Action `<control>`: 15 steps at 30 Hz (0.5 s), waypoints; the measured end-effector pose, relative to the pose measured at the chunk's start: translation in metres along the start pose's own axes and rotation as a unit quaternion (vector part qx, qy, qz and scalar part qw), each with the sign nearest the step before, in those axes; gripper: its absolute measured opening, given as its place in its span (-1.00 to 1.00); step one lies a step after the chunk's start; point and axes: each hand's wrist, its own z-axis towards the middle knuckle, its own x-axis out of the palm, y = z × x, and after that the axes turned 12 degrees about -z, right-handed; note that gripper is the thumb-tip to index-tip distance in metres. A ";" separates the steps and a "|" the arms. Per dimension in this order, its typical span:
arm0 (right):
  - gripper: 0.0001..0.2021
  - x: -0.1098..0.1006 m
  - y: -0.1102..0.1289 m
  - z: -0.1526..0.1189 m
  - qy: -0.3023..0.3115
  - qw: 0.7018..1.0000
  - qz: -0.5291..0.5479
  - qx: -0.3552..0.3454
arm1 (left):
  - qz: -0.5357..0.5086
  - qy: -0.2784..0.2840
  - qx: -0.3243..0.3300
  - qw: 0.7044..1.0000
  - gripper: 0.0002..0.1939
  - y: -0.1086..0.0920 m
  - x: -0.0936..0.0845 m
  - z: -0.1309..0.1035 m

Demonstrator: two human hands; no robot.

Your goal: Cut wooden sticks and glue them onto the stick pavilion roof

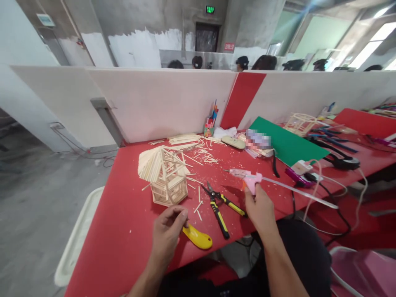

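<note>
Nearest the camera, the left hand has its thumb and fingertips closed together, contents unclear, in front of the wooden-stick model on the red tabletop. Beside it lies a yellow curved object, then spread-handled cutters; the right hand grasps a pink glue gun.

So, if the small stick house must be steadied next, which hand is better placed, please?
Probably the left hand: it is just in front of the stick house, while the right hand is farther away and holds the pink glue gun.
</note>
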 end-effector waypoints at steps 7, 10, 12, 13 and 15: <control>-0.61 0.008 -0.020 0.006 0.094 0.991 -0.084 0.047 | 0.043 0.044 -0.037 0.997 -0.83 0.014 0.042 0.022; -0.64 0.001 -0.020 0.012 0.094 0.990 -0.103 0.039 | 0.040 0.033 -0.039 0.998 -0.85 0.021 0.048 0.033; -0.67 -0.008 -0.016 0.019 0.084 0.991 -0.098 0.021 | 0.058 0.035 -0.026 0.997 -0.87 0.027 0.048 0.041; -0.68 -0.014 -0.011 0.024 0.082 0.993 -0.084 -0.002 | 0.068 0.037 -0.018 0.997 -0.87 0.030 0.048 0.044; -0.71 -0.024 0.007 0.038 0.089 0.991 -0.048 -0.088 | 0.080 0.043 -0.008 0.996 -0.86 0.035 0.046 0.051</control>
